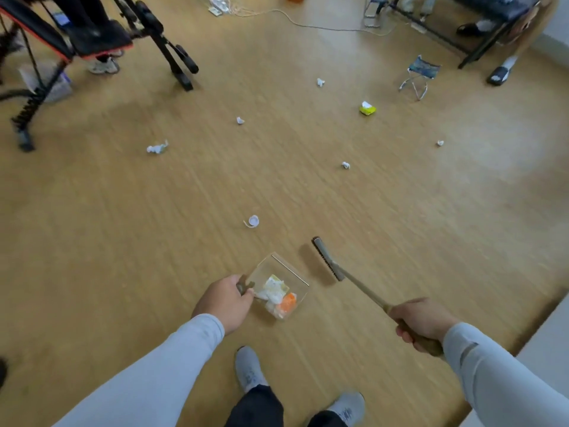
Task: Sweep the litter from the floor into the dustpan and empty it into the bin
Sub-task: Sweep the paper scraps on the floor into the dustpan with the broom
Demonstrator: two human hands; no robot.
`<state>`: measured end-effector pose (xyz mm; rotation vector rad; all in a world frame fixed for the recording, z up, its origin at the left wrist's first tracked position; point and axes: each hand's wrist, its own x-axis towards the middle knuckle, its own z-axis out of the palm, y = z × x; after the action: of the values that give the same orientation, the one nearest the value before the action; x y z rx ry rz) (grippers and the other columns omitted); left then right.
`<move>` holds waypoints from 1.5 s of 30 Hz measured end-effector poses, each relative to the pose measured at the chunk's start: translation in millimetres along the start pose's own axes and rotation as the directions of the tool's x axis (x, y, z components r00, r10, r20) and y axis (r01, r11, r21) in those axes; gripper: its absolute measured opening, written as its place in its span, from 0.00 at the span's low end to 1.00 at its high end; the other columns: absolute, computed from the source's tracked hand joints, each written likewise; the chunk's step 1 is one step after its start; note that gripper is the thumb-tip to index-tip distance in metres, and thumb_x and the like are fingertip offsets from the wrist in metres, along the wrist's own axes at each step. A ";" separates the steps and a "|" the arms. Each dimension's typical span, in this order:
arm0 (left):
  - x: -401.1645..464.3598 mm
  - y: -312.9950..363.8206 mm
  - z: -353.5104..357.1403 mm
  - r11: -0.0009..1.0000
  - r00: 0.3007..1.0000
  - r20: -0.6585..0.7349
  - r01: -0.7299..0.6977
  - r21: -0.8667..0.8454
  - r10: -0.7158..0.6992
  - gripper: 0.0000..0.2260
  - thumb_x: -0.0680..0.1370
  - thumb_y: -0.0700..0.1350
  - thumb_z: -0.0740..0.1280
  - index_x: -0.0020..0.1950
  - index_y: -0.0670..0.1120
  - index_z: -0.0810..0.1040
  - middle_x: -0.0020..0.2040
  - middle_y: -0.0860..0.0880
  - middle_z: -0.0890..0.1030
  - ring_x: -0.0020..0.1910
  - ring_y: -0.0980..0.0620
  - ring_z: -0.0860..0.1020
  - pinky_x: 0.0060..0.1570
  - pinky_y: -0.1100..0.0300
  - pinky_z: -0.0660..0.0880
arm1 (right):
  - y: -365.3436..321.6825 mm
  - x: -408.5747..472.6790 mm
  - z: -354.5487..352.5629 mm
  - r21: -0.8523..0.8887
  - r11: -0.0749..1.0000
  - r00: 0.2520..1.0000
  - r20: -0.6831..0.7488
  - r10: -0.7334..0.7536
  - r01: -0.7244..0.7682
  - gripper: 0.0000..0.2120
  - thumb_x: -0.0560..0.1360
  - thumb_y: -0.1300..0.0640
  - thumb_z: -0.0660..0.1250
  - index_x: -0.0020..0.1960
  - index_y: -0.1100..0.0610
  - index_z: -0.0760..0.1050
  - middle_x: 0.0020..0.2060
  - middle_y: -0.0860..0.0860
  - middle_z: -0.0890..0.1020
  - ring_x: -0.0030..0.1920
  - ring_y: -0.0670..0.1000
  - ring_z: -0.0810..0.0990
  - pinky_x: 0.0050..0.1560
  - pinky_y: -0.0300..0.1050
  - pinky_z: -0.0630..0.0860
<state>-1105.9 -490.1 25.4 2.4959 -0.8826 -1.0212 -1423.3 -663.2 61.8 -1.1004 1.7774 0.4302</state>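
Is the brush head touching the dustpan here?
Apart. The head view shows a strip of bare floor between the brush head and the dustpan front edge.

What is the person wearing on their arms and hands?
Both arms are in snug, pale grey long sleeves reaching the wrists. The right sleeve bears a darker grey stripe near the cuff; the left sleeve looks plain. The left hand and right hand are bare, ungloved.

Materials as I see them: floor (308,192) wood-grain laminate, satin sheen; dustpan (288,272) clear glossy plastic; crumpled paper scraps (157,147) matt white; snack wrapper (368,110) glossy yellow; folding stool (422,69) cloth seat, metal legs; sleeves (172,362) smooth knit.
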 end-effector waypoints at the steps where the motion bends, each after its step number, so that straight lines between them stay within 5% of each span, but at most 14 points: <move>1: 4.5 -11.7 -12.6 1.000 1.000 -0.004 0.013 -0.004 -0.013 0.06 0.78 0.52 0.66 0.50 0.53 0.79 0.42 0.55 0.82 0.43 0.49 0.81 0.47 0.55 0.79 | -15.2 -1.7 12.7 -0.032 0.999 1.000 0.000 -0.004 0.004 0.12 0.78 0.54 0.69 0.41 0.62 0.80 0.29 0.57 0.82 0.29 0.54 0.75 0.32 0.43 0.71; 9: 36.8 -70.1 -79.7 0.995 0.994 -0.048 0.098 -0.017 -0.099 0.05 0.78 0.54 0.65 0.49 0.55 0.76 0.42 0.57 0.79 0.43 0.50 0.80 0.48 0.55 0.79 | -119.1 -17.1 68.5 -0.219 0.965 0.990 0.022 -0.140 0.142 0.15 0.79 0.54 0.68 0.38 0.62 0.80 0.27 0.56 0.82 0.30 0.54 0.75 0.31 0.44 0.72; 18: 101.7 -66.0 -109.1 0.982 0.977 -0.101 0.184 -0.040 -0.187 0.11 0.79 0.54 0.64 0.58 0.52 0.78 0.46 0.54 0.81 0.46 0.48 0.81 0.50 0.53 0.80 | -219.0 21.8 82.3 -0.254 0.929 0.962 0.045 -0.268 0.270 0.04 0.77 0.56 0.69 0.50 0.55 0.78 0.29 0.54 0.84 0.26 0.52 0.79 0.31 0.44 0.74; 29: 227.1 -40.0 -112.7 0.969 0.967 -0.060 0.247 -0.030 -0.248 0.14 0.80 0.54 0.64 0.63 0.51 0.78 0.43 0.55 0.80 0.43 0.50 0.80 0.44 0.55 0.79 | -341.2 102.8 81.7 -0.309 0.918 0.968 0.095 -0.232 0.250 0.05 0.76 0.54 0.66 0.50 0.53 0.78 0.32 0.57 0.87 0.30 0.57 0.79 0.39 0.56 0.83; 36: 294.1 -48.6 -119.2 0.970 0.970 0.017 0.243 0.020 -0.243 0.17 0.80 0.54 0.63 0.67 0.50 0.74 0.43 0.53 0.80 0.43 0.49 0.80 0.45 0.52 0.80 | -390.7 120.5 112.6 -0.378 0.904 0.980 0.091 -0.177 0.199 0.08 0.76 0.58 0.63 0.54 0.50 0.75 0.38 0.56 0.84 0.30 0.54 0.82 0.37 0.46 0.78; 42: 313.9 -62.7 -137.0 0.970 0.969 0.042 0.242 0.032 -0.243 0.19 0.81 0.54 0.62 0.70 0.50 0.72 0.41 0.57 0.76 0.43 0.50 0.78 0.44 0.55 0.77 | -415.0 100.8 127.6 -0.723 0.661 0.979 0.164 -0.120 0.202 0.14 0.77 0.57 0.63 0.58 0.55 0.82 0.40 0.53 0.88 0.36 0.54 0.87 0.40 0.45 0.83; 45: 316.0 -62.8 -141.2 0.973 0.970 0.077 0.227 0.031 -0.229 0.20 0.81 0.54 0.62 0.72 0.49 0.71 0.52 0.50 0.82 0.49 0.46 0.80 0.48 0.51 0.80 | -426.9 84.1 97.6 -0.698 0.690 0.979 0.181 -0.089 0.192 0.12 0.76 0.56 0.65 0.56 0.56 0.84 0.32 0.52 0.84 0.28 0.52 0.78 0.36 0.43 0.78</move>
<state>-802.3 -638.8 -71.9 2.6366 -0.6410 -1.1966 -1026.9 -862.8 19.2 -1.6863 1.3959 1.1419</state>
